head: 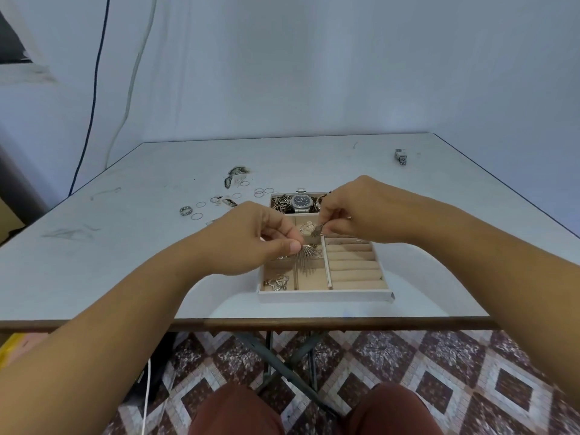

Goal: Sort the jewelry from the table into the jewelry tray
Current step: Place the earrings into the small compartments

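Both hands were over the jewelry tray, which sat near the front edge of the table. The left hand pinched a fan-shaped piece between thumb and fingertips, its thin metal spikes hanging down over the middle compartments. The right hand had its fingers closed on a small metal piece just beside it; it may have been joined to the fan, but the view was too blurred to tell. In the tray, a watch lay in the far compartment, a chain in the near left one, and padded ring rolls filled the right side. Loose rings lay on the table left of the tray, and a second watch lay well apart at the far right.
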